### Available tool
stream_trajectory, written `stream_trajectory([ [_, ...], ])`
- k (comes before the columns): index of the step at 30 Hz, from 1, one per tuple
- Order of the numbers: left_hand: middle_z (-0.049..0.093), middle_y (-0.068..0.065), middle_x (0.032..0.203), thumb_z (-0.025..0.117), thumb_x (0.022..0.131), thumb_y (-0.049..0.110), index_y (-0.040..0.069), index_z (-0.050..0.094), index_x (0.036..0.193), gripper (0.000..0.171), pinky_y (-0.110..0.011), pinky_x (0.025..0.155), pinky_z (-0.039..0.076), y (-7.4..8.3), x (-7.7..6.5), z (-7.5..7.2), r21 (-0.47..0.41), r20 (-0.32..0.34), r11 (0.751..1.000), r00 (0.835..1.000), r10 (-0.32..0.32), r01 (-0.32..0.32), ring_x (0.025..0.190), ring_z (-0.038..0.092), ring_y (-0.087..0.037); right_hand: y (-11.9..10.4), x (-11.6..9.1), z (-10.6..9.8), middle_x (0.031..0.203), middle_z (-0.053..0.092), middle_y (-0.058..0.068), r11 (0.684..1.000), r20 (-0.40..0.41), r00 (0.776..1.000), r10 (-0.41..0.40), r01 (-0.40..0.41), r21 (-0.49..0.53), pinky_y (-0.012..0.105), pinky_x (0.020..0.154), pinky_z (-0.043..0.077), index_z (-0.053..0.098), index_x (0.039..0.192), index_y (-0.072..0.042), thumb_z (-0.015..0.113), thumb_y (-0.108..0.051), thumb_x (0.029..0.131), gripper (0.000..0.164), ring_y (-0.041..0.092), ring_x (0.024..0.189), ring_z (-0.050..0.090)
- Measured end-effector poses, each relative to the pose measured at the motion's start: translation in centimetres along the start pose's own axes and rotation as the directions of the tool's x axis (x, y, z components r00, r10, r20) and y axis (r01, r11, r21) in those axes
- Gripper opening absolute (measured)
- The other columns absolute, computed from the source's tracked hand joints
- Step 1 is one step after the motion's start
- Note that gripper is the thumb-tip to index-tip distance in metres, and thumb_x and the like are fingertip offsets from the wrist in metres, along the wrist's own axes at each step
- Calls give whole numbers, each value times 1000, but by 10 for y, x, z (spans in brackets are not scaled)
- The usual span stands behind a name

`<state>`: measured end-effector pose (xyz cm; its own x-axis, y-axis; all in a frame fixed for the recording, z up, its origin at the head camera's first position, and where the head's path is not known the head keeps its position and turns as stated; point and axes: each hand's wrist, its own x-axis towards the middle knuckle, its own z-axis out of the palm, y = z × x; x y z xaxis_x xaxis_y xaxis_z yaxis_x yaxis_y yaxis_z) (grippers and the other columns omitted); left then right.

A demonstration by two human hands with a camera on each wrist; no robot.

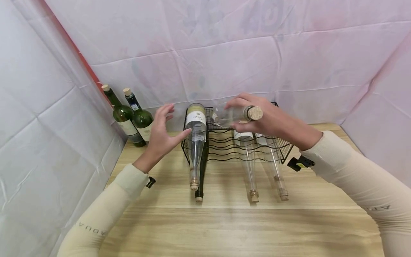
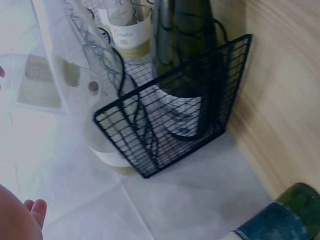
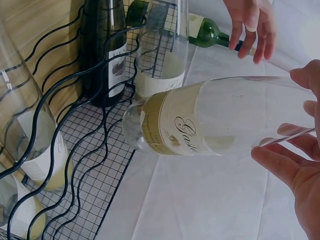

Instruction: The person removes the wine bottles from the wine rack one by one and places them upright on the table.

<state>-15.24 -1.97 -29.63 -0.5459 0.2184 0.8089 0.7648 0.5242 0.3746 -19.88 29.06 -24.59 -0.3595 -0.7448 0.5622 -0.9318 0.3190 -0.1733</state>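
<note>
My right hand grips a clear glass wine bottle with a pale, gold-edged label. Its cork points toward me, and the bottle is over the back of a black wire wine rack. The left hand holds nothing; its fingers are spread beside a clear bottle lying on the rack's upper left. Beneath that bottle lies a dark bottle. Two more clear bottles, one beside the other, lie lower on the rack's right side, corks toward me.
Two green corked bottles, one next to the other, stand at the table's back left corner. White cloth walls surround the back and sides. The wooden table extends in front of the rack.
</note>
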Motion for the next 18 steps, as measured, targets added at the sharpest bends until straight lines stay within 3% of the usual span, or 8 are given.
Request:
stream_trajectory([
  [9,39,-26,134,84,65,9,-8,37,134,86,-43,99,43,16,20,4,-14,82,997,994,77,-76,123,40,-31,-3,0,-2,109,60,6,1000,-8,1000,19,-19,-16,27,63,55,59,120,-14,76,-30,79,47,15,81,58],
  [16,38,-14,140,84,68,27,4,36,140,91,-39,95,45,-6,28,22,6,125,990,982,139,-141,124,39,-24,-6,3,-6,111,62,12,998,-20,998,56,-56,-20,25,58,55,59,121,-11,77,-29,78,50,16,78,60],
  [18,38,-14,140,84,67,29,3,35,140,92,-37,95,45,-3,31,27,16,145,986,976,160,-164,121,40,-23,-8,4,-8,112,62,14,997,-13,997,71,-71,-4,28,61,56,58,121,-9,77,-27,77,51,19,82,62],
])
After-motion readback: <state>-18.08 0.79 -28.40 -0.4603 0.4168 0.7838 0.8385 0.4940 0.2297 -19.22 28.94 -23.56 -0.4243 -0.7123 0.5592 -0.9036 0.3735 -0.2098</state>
